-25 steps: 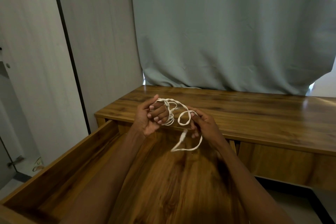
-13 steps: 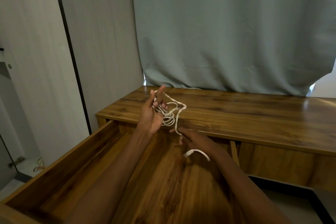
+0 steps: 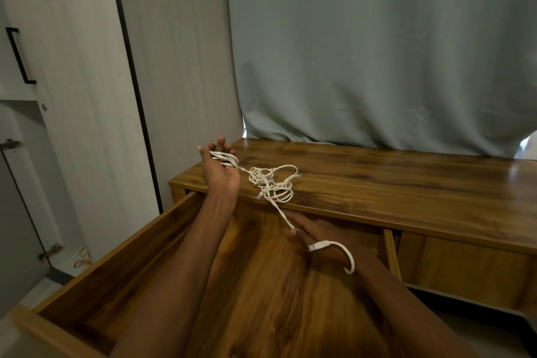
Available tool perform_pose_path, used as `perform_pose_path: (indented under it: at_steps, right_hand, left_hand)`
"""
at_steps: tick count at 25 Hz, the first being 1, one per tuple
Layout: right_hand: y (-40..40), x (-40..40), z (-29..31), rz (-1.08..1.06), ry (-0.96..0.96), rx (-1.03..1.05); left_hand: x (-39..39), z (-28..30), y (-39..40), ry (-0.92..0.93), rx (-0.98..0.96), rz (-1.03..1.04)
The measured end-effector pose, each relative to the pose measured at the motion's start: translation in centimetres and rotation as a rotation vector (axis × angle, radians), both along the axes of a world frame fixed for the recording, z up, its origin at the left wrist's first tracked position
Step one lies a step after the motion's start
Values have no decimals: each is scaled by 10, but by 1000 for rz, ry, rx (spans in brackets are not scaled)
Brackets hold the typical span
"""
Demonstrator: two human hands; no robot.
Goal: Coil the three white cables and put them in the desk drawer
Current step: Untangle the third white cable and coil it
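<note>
A white cable (image 3: pixel 271 183) lies in a loose tangle on the desk top (image 3: pixel 406 183) near its front left edge. One end is wound in several loops round the upright, straight fingers of my left hand (image 3: pixel 220 168), raised above the desk's left corner. From the tangle a strand runs down to my right hand (image 3: pixel 316 234), which pinches it low over the open drawer (image 3: pixel 116 256). The cable's plug end (image 3: pixel 318 246) sticks out behind that hand and curls in a hook. I can make out only this one cable bundle.
The wooden drawer is pulled far out toward me, and my forearms cover much of its floor. A grey curtain (image 3: pixel 377 52) hangs behind the desk. Pale wardrobe doors (image 3: pixel 72 96) with a black handle stand at the left.
My left hand has risen and moved left with the loops on its fingers. The tangle has dropped onto the desk top. My right hand has gone down along the strand over the drawer.
</note>
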State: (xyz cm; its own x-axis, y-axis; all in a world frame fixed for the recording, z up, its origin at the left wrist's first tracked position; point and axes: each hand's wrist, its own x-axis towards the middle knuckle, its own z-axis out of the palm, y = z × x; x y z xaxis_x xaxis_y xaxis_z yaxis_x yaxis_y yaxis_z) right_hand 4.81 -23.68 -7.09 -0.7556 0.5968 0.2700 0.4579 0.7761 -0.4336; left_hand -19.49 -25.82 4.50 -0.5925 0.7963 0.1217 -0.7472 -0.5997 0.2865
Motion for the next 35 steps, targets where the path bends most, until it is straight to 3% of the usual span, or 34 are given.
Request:
perform_pose_path:
  at_steps: [4,6,8,12,15,18,20,24,30,33,35]
  right_hand:
    - [-12,-4,6,43,-21,91]
    - [-17,-6,14,62,30,145]
    - [-21,-8,24,29,83,228]
    - [-15,-13,33,-75,373,87]
    - [0,-9,45,-148,638,-29]
    - [15,3,60,-177,743,-80]
    - [25,12,62,-174,756,-119]
    - [25,15,59,-121,695,-126]
    - [11,-21,37,-91,568,-226]
    - [7,-34,29,14,376,-225]
    - [0,-37,26,63,258,-219]
  left_hand:
    - [-9,-17,12,238,-154,142]
    - [-8,-35,16,581,-360,289]
    - [-6,-58,20,1038,-492,387]
    - [8,-75,13,1654,-596,298]
    - [28,-60,-5,1895,-593,93]
    - [36,-44,-12,1730,-510,-401]
    - [27,-41,-10,1569,-348,-732]
    - [15,-35,-8,1142,-2,-1063]
    - [37,-23,-12,595,182,-786]
    - [51,-17,-8,436,210,-602]
    - [55,-19,0,423,162,-432]
